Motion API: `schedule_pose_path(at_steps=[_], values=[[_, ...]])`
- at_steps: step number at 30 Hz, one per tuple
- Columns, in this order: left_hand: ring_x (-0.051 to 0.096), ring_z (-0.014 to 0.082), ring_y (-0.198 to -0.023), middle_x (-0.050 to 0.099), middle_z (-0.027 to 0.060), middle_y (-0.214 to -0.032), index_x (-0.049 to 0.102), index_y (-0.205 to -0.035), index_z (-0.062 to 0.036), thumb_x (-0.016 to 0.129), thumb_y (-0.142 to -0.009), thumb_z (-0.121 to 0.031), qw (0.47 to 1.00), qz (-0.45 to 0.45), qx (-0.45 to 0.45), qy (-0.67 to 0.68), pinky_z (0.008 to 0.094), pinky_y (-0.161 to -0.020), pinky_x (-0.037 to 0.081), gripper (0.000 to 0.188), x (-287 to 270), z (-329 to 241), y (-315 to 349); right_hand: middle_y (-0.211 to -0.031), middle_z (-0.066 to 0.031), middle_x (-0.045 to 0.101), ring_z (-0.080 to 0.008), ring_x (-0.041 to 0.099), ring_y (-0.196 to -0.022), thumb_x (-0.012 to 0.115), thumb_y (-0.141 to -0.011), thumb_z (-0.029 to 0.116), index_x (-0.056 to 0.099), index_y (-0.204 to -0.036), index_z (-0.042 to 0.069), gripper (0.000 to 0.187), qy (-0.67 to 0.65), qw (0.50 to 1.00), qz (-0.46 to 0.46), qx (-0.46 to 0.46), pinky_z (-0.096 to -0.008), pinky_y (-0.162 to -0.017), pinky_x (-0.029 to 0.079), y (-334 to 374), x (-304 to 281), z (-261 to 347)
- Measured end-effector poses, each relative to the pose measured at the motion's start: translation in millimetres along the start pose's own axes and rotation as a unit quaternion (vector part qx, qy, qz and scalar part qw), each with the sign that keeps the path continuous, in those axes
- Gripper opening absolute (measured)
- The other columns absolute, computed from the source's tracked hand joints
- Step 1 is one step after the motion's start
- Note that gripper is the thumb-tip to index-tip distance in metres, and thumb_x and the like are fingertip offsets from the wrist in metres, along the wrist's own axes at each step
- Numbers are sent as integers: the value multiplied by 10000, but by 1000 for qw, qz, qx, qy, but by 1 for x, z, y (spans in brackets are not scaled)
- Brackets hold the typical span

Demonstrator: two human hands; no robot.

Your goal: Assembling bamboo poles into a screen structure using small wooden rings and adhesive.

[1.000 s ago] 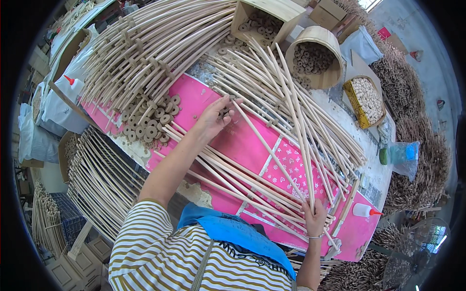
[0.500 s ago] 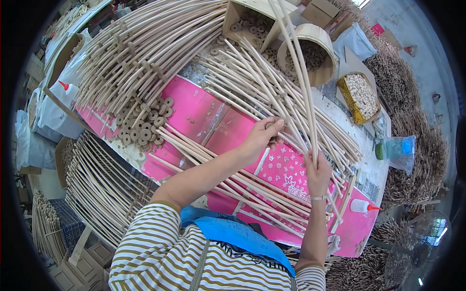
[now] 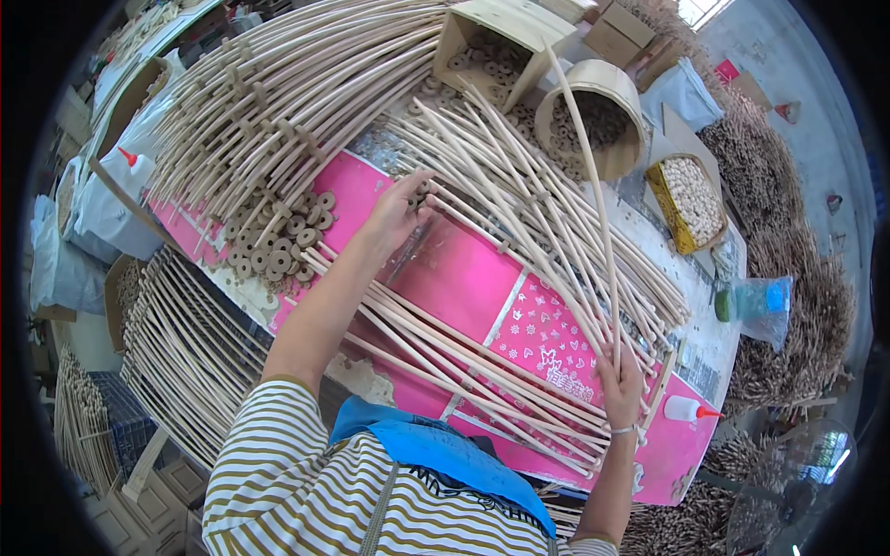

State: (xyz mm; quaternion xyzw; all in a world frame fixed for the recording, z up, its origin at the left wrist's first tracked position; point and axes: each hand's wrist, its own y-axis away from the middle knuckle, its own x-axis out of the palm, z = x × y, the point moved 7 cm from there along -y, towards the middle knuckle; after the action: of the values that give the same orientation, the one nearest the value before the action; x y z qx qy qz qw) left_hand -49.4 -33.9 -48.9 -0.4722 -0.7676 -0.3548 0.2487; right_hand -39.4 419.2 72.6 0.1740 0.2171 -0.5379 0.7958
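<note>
My left hand (image 3: 400, 211) is closed around several small wooden rings (image 3: 422, 193), beside the left end of a rod lying along the near side of the rod pile (image 3: 547, 208). Whether a ring is touching that end, I cannot tell. Down at the right, my right hand (image 3: 619, 387) grips a long pale wooden rod (image 3: 593, 167) near its lower end. This rod slants up and away over the pile. Other rod ends meet at the same fingers, and how many are held is unclear. Nearer me, a bundle of rods (image 3: 473, 366) lies on the pink tabletop (image 3: 459, 287).
Loose wooden discs (image 3: 278, 243) are heaped at the left, below rods fitted with discs (image 3: 269, 111). A wooden box (image 3: 491, 51) and round tub (image 3: 593, 120) hold more discs. A yellow container (image 3: 686, 204) holds pale pieces. A white glue bottle (image 3: 683, 409) lies at the right edge.
My left hand has moved left and away from me, to the rod's left end. My right hand has come down toward me, and one rod stands raised where two did before.
</note>
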Motion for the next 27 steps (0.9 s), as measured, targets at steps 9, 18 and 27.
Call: schedule_pose_path(at_steps=[9,18,27], values=[[569,60,-661,616,2,-818,677,-1141,-39,611,-993,-440,999,-30,34,-16,184,-481,449,432,-25,-19,-19,-735,27,563,-38,495,-635,612,-972,64,659,-1109,-19,166,49,998,23,44,-202,-554,374,47,-7,-22],[545,40,-648,584,-26,-800,698,-1161,-49,664,-957,-451,996,-62,44,-38,155,-481,397,451,-19,-27,-9,-692,-1,613,-53,518,-607,654,-954,89,677,-1060,5,138,39,999,14,36,-225,-553,396,50,-7,-29],[530,25,-697,625,-56,-801,702,-1005,-109,790,-879,-369,986,76,-34,-146,176,-525,383,302,92,54,21,-695,-45,606,-116,571,-616,640,-968,134,680,-1087,3,182,103,993,-33,-44,-272,-572,428,-8,27,7]])
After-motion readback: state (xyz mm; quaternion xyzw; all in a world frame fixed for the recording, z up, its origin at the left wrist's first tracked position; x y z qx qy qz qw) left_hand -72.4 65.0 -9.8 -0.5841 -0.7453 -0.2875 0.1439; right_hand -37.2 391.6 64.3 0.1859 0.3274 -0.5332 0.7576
